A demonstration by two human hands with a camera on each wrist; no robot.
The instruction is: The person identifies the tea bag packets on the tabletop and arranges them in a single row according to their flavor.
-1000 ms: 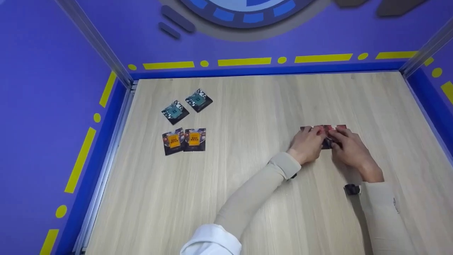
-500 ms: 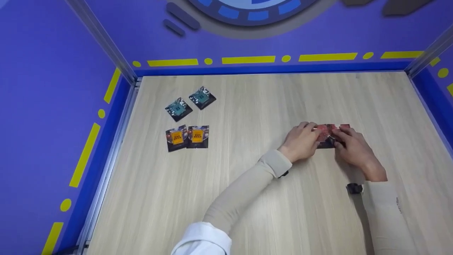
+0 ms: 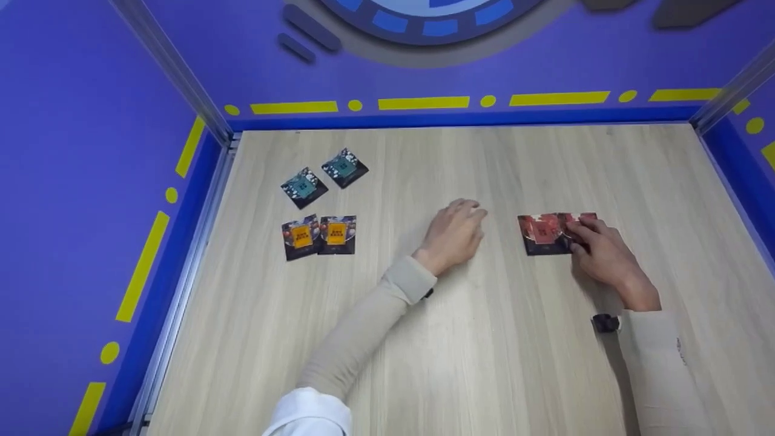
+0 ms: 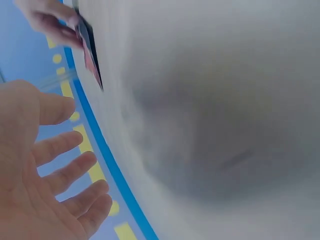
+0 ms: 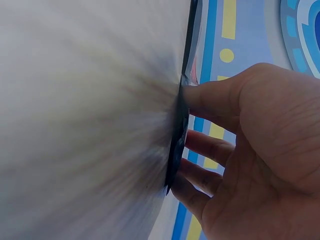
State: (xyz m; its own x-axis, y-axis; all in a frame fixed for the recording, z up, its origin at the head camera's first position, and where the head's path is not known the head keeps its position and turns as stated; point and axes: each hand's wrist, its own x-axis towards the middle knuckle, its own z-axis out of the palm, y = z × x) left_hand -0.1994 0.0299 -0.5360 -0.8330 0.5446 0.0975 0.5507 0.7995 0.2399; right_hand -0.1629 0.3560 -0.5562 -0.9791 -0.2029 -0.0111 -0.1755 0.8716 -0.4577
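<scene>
My left hand (image 3: 451,236) is over the middle of the table, holding nothing; its fingers are spread and relaxed in the left wrist view. At the right, two red-and-black square sachets lie side by side. The left red sachet (image 3: 543,234) is fully visible. My right hand (image 3: 611,257) covers much of the other red sachet (image 3: 562,219), thumb and fingertips resting on it. From the right wrist, that dark sachet (image 5: 176,142) appears edge-on, with the fingertips against its face.
Two teal-and-black sachets (image 3: 304,188) lie at the back left of the wooden table (image 3: 424,175). In front of them are two orange-and-black sachets (image 3: 337,234), their edges meeting. Blue-purple panels (image 3: 424,75) border the table at the back and sides.
My left hand has let go of the left red sachet and moved left across the table, uncovering it. The right hand stays at the other red sachet.
</scene>
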